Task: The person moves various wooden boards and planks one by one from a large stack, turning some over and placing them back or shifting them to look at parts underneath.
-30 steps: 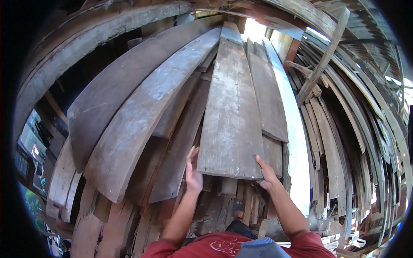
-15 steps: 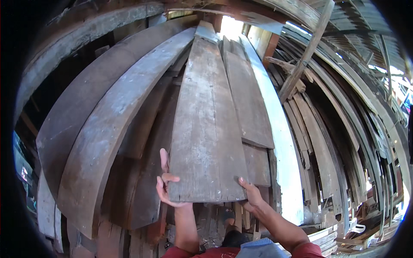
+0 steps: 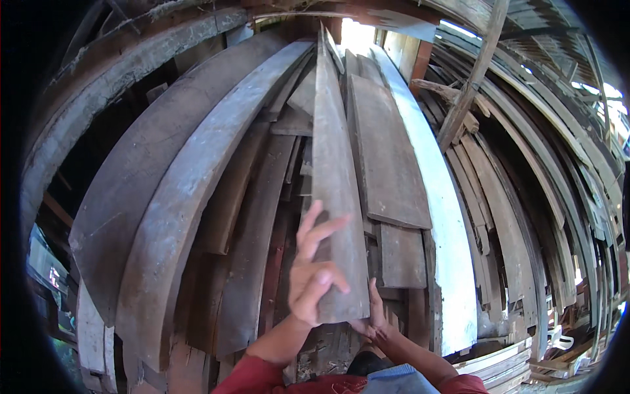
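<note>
**Asker:** Looking down from the head camera, what is in the hands?

**Describer:** One long grey plank [image 3: 335, 197] stands nearly upright and is turned so its narrow edge faces the camera. Its near end sits low in the middle of the frame; its far end tapers up toward a bright gap in the roof. The left hand [image 3: 314, 272] rests against the plank's left face near the bottom end, fingers spread wide and mostly straight, pressing more than gripping. The right hand [image 3: 371, 318] is under the bottom right corner, fingers curled around the lower edge, though part of it is hidden behind the wood.

**Asker:** What surrounds it?

**Describer:** A leaning stack of weathered boards fills the frame. Two broad grey boards [image 3: 164, 210] curve away on the left, a shorter brown board [image 3: 387, 157] lies just right of the held plank, and a pale whitish board [image 3: 446, 249] stands further right. Thin slats [image 3: 525, 217] fan out on the far right.

**Asker:** How would the plank handle?

**Describer:** It looks stiff, dry and rough, probably heavy and top-heavy at that length, likely to swing or tip sideways. Splinters seem a risk. A firm hold on the bottom edge, with the other hand steadying a face higher up, appears the safest grip.
</note>
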### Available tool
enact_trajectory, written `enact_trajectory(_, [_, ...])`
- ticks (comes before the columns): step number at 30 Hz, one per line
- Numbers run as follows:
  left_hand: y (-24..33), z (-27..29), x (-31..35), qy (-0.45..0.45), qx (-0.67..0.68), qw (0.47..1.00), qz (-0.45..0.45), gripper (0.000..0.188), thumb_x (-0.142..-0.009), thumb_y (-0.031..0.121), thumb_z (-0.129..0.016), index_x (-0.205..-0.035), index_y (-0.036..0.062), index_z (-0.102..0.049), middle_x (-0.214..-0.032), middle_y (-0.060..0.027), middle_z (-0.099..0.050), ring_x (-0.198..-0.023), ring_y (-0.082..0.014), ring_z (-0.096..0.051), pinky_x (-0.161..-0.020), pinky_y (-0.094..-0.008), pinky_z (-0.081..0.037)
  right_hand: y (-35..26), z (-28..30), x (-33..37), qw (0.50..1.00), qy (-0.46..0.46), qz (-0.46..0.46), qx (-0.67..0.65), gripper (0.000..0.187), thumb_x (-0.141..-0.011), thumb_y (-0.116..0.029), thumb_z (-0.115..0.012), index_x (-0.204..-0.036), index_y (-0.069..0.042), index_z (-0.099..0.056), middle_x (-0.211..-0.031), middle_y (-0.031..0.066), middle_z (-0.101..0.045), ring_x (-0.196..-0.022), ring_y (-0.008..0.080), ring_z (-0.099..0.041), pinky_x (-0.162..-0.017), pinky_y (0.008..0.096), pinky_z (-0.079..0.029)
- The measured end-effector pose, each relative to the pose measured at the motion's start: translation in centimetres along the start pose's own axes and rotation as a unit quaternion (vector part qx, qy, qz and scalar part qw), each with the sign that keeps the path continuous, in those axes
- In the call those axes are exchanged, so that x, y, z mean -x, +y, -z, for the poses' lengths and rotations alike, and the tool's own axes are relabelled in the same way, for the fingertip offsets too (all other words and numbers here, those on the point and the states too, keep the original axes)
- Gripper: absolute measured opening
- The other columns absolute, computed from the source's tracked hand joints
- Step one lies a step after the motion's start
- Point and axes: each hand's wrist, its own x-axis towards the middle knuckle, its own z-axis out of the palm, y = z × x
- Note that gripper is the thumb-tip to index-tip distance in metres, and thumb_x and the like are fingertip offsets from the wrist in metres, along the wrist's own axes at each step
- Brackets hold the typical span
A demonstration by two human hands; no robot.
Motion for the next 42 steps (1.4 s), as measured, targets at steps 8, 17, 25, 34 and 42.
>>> enact_trajectory(8, [-0.4, -5.9, -2.5, -0.097, -0.059, 0.992, -0.054, 0.039, -0.085, 0.039, -0.06, -0.063, 0.0079, -0.068, -0.1, -0.0114, -0.071, -0.152, -0.0454, -0.032, -0.124, -0.0593, -0.022, 0.7, 3.1, -1.2, 0.996, 0.012, 0.032, -0.08, 0.057, -0.109, -0.062, -0.048, -0.138, -0.016, -0.062, -0.128, 0.003, -0.069, -0.117, 0.0193, -0.066, -0.095, 0.0396, -0.054])
enact_trajectory(17, [-1.4, -15.8, -3.7, -0.212, -0.105, 0.968, -0.087, 0.021, -0.084, 0.023, -0.067, -0.072, 0.0052, -0.066, -0.098, -0.0118, -0.061, -0.152, -0.0479, -0.032, -0.129, -0.0704, -0.006, 2.9, 9.1, -3.2, 0.981, -0.1, -0.015, -0.167, 0.06, -0.098, -0.058, -0.063, -0.131, -0.008, -0.065, -0.132, 0.0145, -0.069, -0.121, 0.0281, -0.065, -0.105, 0.0511, -0.051])
enact_trajectory(25, [-7.2, -20.1, 9.8, -0.397, -0.292, 0.87, -0.031, 0.073, -0.098, 0.044, -0.069, -0.161, 0.0141, -0.046, -0.17, -0.0213, -0.036, -0.16, -0.0471, -0.024, -0.129, -0.0652, -0.019, 4.6, 9.1, 4.0, 0.971, -0.018, -0.034, 0.238, 0.046, -0.107, -0.038, -0.064, -0.134, -0.001, -0.063, -0.136, 0.0175, -0.068, -0.119, 0.0239, -0.069, -0.107, 0.0467, -0.055])
enact_trajectory(34, [-2.9, -8.7, 11.9, -0.368, -0.377, 0.846, -0.082, 0.079, -0.09, 0.037, -0.079, -0.16, 0.0163, -0.049, -0.167, -0.0172, -0.041, -0.159, -0.0391, -0.031, -0.133, -0.0579, -0.018, -2.2, -2.1, 16.5, 0.693, -0.029, -0.006, 0.721, 0.027, -0.103, -0.023, -0.072, -0.118, -0.001, -0.072, -0.102, 0.0153, -0.077, -0.097, 0.0253, -0.076, -0.087, 0.0395, -0.059])
enact_trajectory(42, [9.9, 12.9, 14.5, 0.193, -0.598, 0.776, 0.052, 0.045, -0.091, 0.026, -0.076, -0.131, 0.0058, -0.069, -0.138, -0.0219, -0.063, -0.135, -0.0406, -0.052, -0.117, -0.053, -0.036, -3.5, -2.6, 16.5, 0.55, 0.201, 0.456, 0.67, 0.017, -0.102, -0.01, -0.068, -0.112, 0.004, -0.071, -0.107, 0.0176, -0.073, -0.104, 0.0273, -0.068, -0.097, 0.0402, -0.052])
